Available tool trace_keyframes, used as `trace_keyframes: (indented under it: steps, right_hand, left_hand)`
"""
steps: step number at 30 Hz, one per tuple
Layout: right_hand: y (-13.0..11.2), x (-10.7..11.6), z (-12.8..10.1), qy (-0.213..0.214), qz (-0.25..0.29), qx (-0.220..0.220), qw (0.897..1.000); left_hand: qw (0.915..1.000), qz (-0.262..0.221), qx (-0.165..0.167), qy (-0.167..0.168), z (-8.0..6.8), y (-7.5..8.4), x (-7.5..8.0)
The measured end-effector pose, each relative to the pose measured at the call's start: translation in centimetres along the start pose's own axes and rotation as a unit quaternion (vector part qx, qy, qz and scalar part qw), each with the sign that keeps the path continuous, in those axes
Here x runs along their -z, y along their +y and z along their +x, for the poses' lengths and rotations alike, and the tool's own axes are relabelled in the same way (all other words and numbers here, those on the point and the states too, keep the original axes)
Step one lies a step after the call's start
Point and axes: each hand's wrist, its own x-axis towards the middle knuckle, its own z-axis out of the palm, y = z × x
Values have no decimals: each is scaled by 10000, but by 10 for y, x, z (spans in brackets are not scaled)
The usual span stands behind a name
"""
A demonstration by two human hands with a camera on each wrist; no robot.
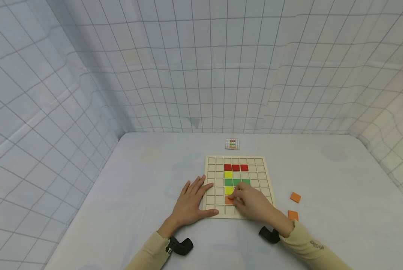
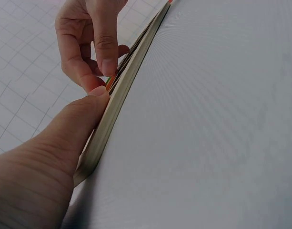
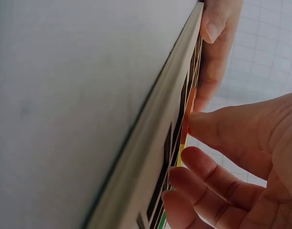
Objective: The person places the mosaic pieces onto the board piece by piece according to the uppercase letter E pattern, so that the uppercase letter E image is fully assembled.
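A pale square grid board lies on the table, with red, yellow, green and orange tiles in its cells. My left hand rests with spread fingers along the board's left side; its thumb lies on the near edge. At the lower middle of the grid, my right hand pinches an orange tile between thumb and forefinger, down at a cell. That hand covers some cells to the right. The right wrist view shows its other fingers curled.
Two loose orange tiles lie right of the board, one close to the right forearm. Behind the board is a small card with a coloured grid pattern. Grid-patterned curtains enclose the table's back and sides.
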Motion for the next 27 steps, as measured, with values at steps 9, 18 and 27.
trace_keyframes:
  steps: [9, 18, 27]
  right_hand:
    - [-1, 3, -6, -188, -298, 306, 9989]
    - [7, 17, -20, -769, 579, 264, 9950]
    - [33, 40, -49, -280, 700, 81, 9971]
  left_hand:
    - [10000, 38, 24, 16, -1, 0, 0]
    - [10000, 44, -15, 61, 0, 0, -2]
    - [10000, -17, -14, 93, -1, 0, 0]
